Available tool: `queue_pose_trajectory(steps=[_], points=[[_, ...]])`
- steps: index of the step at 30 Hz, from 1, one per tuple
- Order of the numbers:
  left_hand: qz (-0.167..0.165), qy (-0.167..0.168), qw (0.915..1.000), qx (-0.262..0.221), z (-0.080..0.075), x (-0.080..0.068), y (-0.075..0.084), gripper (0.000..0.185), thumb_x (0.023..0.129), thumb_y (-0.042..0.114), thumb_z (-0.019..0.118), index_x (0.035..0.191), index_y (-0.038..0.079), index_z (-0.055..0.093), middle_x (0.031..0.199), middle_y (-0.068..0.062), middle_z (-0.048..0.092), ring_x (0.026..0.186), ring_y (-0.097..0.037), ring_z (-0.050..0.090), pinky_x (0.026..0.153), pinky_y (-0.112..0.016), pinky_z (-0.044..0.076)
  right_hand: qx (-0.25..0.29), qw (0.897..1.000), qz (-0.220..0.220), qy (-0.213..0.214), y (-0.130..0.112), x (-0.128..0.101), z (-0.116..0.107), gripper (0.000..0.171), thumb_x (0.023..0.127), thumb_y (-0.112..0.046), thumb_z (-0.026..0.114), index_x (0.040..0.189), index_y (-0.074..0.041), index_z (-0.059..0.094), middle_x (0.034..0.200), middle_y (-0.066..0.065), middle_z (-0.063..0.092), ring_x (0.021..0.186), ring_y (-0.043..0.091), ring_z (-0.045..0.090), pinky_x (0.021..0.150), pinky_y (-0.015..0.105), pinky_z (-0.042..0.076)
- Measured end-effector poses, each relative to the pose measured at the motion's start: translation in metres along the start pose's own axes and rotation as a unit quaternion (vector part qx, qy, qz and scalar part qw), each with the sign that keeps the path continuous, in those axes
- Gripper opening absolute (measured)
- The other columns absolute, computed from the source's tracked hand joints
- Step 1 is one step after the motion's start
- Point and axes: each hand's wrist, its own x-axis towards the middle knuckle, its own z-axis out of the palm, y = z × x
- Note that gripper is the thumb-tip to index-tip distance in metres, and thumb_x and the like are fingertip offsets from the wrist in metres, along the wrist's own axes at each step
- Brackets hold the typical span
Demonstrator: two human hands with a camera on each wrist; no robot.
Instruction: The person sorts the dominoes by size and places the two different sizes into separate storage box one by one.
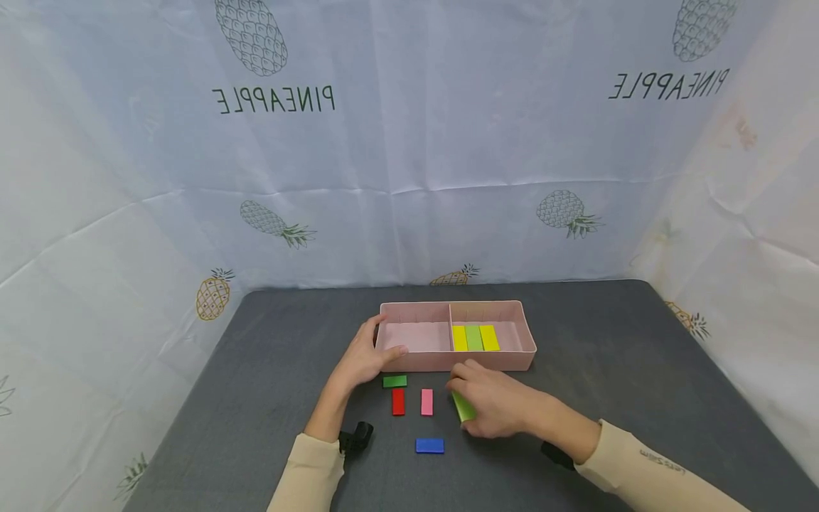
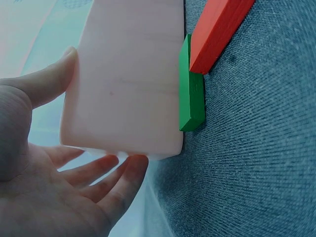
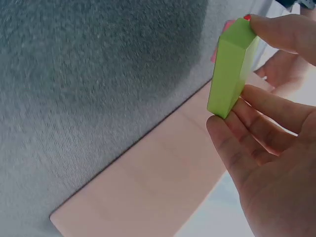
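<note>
A pink two-compartment tray (image 1: pixel 448 361) sits mid-table. Its right compartment holds a yellow, a light green and another yellow block (image 1: pixel 474 338); the left compartment looks bare. My left hand (image 1: pixel 366 355) holds the tray's left end (image 2: pixel 123 79), thumb on one face, fingers round the corner. My right hand (image 1: pixel 493 405) pinches a light green block (image 1: pixel 463 407) (image 3: pixel 231 69) just in front of the tray, lifted off the mat. On the mat lie a dark green block (image 1: pixel 394 381) (image 2: pixel 190 86), a red block (image 1: pixel 398 402) (image 2: pixel 217 29), a pink block (image 1: pixel 426 402) and a blue block (image 1: pixel 429 446).
The grey mat (image 1: pixel 640 370) covers the table, with white pineapple-print cloth walls at the back and both sides. Black wrist-camera mounts (image 1: pixel 357 435) show at both forearms.
</note>
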Motion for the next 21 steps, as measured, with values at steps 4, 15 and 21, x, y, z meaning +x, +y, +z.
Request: queue_pose_trajectory(steps=[4,15,21], points=[[0.002,0.001,1.0000,0.002,0.000,0.000,0.001,0.088,0.088,0.035,0.079,0.156,0.003,0.034,0.155,-0.024,0.037,0.131,-0.042,0.048,0.106,-0.062,0.038,-0.004,1.000,0.003,0.009,0.002,-0.002,-0.005,0.056,0.080,-0.030,0.083,0.127,-0.006,0.066,0.118,-0.002,0.055,0.109,0.014,0.047,0.087,0.029,0.053],[0.000,-0.002,1.0000,0.004,-0.001,0.000,0.001,0.088,0.088,0.036,0.078,0.157,0.004,0.034,0.157,-0.024,0.035,0.136,-0.042,0.043,0.110,-0.063,0.034,-0.031,0.999,0.001,0.035,0.008,-0.011,-0.027,0.059,0.080,-0.031,0.084,0.129,-0.004,0.064,0.124,0.001,0.057,0.108,0.018,0.050,0.087,0.032,0.053],[0.000,-0.005,1.0000,0.005,-0.001,0.000,0.000,0.089,0.087,0.039,0.079,0.157,0.004,0.034,0.157,-0.024,0.035,0.135,-0.043,0.044,0.109,-0.063,0.035,-0.030,0.999,0.001,0.045,0.014,-0.013,-0.040,0.057,0.080,-0.027,0.084,0.128,-0.004,0.064,0.121,0.002,0.056,0.107,0.018,0.050,0.086,0.033,0.053]])
